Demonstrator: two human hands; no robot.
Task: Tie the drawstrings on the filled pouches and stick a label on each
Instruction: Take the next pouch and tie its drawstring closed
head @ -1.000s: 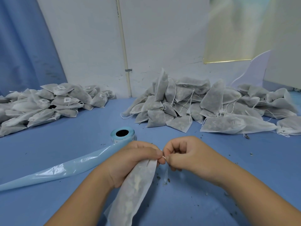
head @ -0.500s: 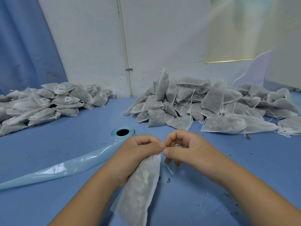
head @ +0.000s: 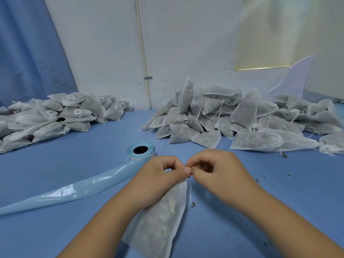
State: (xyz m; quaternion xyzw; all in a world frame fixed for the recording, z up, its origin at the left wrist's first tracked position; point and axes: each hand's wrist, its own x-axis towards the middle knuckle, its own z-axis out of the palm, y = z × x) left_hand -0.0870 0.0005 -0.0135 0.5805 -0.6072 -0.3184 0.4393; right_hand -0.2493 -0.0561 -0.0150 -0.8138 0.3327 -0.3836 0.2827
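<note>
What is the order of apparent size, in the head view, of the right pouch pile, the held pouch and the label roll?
1. right pouch pile
2. held pouch, though nearness to the camera enlarges it
3. label roll, clearly smallest

Two hands (head: 160,175) (head: 221,172), two pouch heaps (head: 55,116) (head: 242,118), one roll (head: 141,150)

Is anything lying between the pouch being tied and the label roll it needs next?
Nothing loose does. The label roll stands just beyond the left hand gripping the pouch; its liner strip trails off to the left.
</note>
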